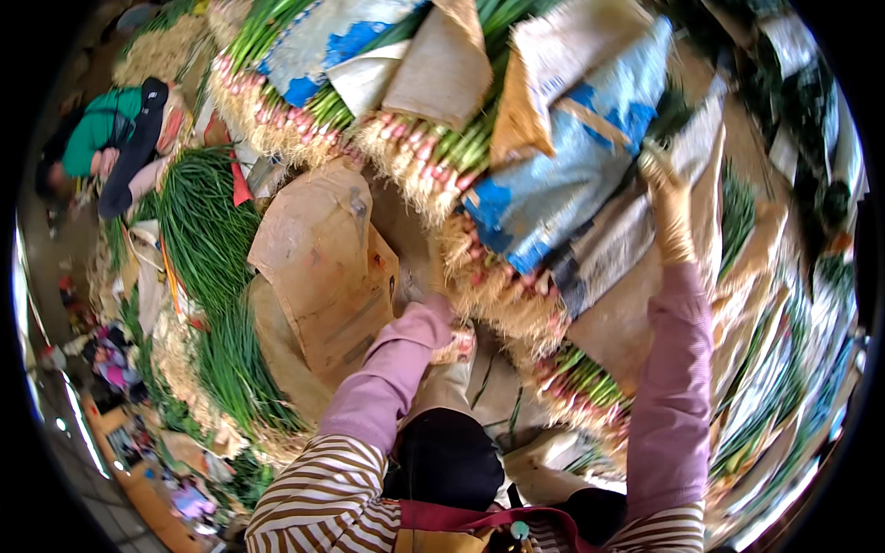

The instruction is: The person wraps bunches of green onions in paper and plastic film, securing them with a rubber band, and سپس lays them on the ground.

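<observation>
My right hand (667,198), in a yellowish glove, reaches far out. Its fingers look bunched at the edge of a blue-and-white sack (562,198), though blur softens them. That sack lies over bundles of spring onions with pinkish bulbs and pale, stringy roots (493,290). My left hand (436,267) is lower and nearer the middle, beside the roots. Motion smears it, so its fingers do not show clearly. Behind it, more spring onions (419,152) lie in a row, partly under brown and white sack pieces (442,69).
A large brown sack sheet (318,253) spreads left of my arm, beside a heap of long green onion leaves (207,230). Another person (106,134) in green bends at the far left. Spring onions (590,387) also lie near my right knee. More sacks (747,304) line the right.
</observation>
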Tool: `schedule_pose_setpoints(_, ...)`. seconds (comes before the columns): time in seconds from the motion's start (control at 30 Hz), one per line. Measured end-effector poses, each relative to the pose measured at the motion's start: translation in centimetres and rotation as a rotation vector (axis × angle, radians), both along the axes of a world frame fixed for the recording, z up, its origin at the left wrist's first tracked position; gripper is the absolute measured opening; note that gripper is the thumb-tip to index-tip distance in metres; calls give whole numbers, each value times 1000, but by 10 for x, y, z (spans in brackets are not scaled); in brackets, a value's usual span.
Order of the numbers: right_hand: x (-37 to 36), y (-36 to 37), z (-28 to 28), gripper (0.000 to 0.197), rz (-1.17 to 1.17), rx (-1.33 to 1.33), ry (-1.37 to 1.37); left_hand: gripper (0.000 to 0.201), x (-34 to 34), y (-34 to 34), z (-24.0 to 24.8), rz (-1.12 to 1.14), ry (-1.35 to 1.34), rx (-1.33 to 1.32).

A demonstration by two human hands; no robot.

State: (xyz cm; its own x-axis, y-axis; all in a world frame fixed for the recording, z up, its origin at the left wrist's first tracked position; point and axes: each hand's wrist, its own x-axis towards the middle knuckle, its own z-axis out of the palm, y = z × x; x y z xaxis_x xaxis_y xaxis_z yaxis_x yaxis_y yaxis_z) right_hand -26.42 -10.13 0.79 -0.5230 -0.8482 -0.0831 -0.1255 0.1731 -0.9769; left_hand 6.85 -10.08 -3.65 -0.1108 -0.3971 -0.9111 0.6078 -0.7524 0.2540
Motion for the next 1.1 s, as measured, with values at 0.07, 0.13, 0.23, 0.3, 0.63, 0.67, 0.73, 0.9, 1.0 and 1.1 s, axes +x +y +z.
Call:
schedule_pose_setpoints(0.07, -7, 21, 33, 36, -156, -102, 23, 44, 51, 10, -56, -128, -248, -181)
schedule_pose_setpoints(0.13, -19, 52, 56, 32, -278, -215, -22, 43, 96, 22, -94, -304, -629, -443)
schedule_pose_setpoints(0.23, -42, 106, 70, 31, -379, -294, -37, 44, 74, 42, -52, -418, -736, -582)
schedule_pose_setpoints(0.3, -64, 138, 72, 30, -407, -298, 4, 48, 51, 56, -18, -508, -596, -396)
schedule_pose_setpoints(0.63, -1, 311, 92, 38, 1012, 405, 93, 62, -9, 141, -18, -957, -210, 49)
schedule_pose_setpoints(0.67, 44, 334, 68, 43, 1217, 474, 12, 67, -27, 147, -6, -1010, -222, 140)
schedule_pose_setpoints(0.73, 124, 362, 30, 42, 1137, 760, -83, 52, -33, 157, -46, -881, 75, 252)
schedule_pose_setpoints(0.9, 165, 386, -145, 50, 532, 659, 1081, 39, -59, 173, -57, -778, 75, 219)
schedule_pose_setpoints(1.0, 145, 355, -160, 50, 151, 386, 1470, 45, -60, 163, -57, -764, 83, 78)
schedule_pose_setpoints(1.1, 148, 357, -184, 50, -219, 110, 1764, 54, -70, 160, -66, -680, 133, 48)
